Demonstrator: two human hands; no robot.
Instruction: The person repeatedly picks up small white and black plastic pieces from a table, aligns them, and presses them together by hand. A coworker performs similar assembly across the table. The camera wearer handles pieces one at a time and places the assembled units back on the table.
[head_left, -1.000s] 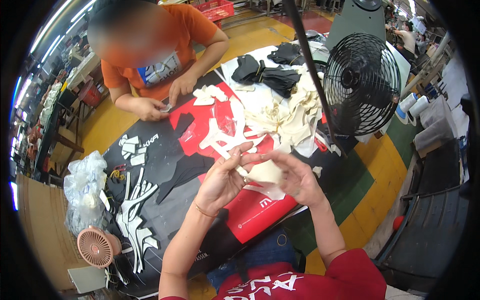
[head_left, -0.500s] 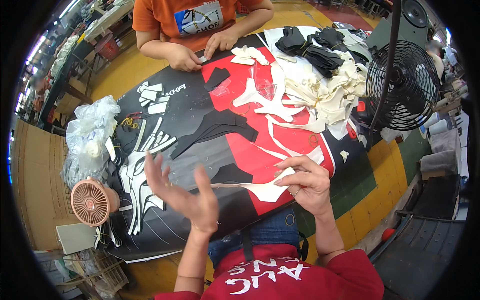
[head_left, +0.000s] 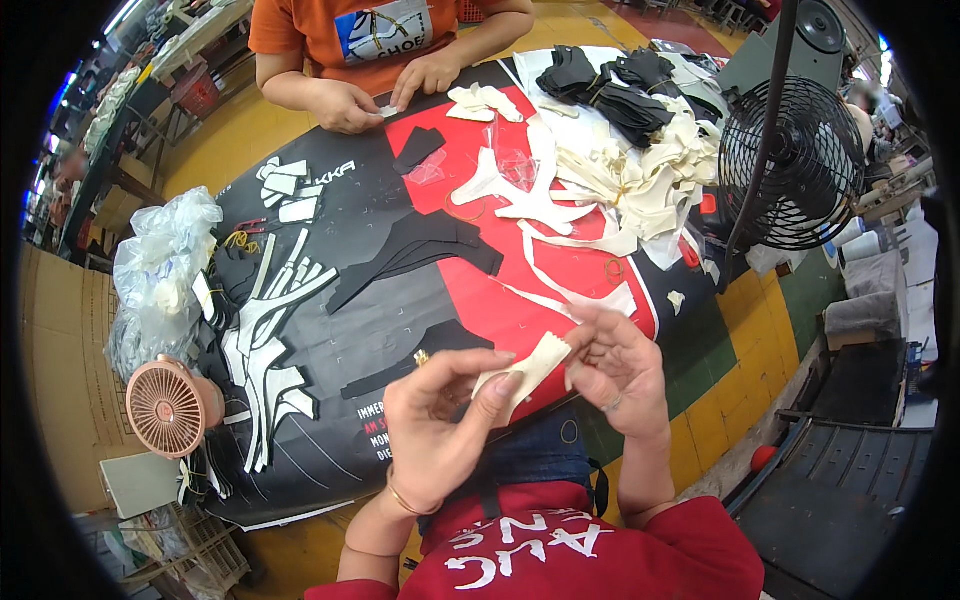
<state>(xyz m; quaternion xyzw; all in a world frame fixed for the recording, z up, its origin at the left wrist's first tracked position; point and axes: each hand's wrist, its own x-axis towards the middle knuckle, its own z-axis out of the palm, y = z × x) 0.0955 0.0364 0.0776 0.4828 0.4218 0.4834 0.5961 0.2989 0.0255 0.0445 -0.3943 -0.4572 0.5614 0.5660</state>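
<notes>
A cream fabric piece (head_left: 543, 366) is held above the near edge of the table, its narrow, uneven end slanting up to the right. My left hand (head_left: 440, 420) pinches its lower left part between thumb and fingers. At the other end, my right hand (head_left: 628, 375) is half curled, thumb and fingers apart, with fingertips right beside or against the fabric. Just beyond my hands lie black cut pieces (head_left: 425, 352) and a cream strip (head_left: 545, 285) on the red and black table cover (head_left: 400, 310).
Left are white-and-black strips (head_left: 262, 350), a pink fan (head_left: 172, 408) and plastic bags (head_left: 165, 270). Far right holds a cream fabric heap (head_left: 640, 180), black bundles (head_left: 630, 90) and a black fan (head_left: 790, 160). Across the table, a person in orange (head_left: 380, 70) handles a small pale piece.
My left hand has come from open in the air to pinching the cream piece. The piece has turned upward, and my right hand's fingers have loosened from around it. The view has shifted slightly.
</notes>
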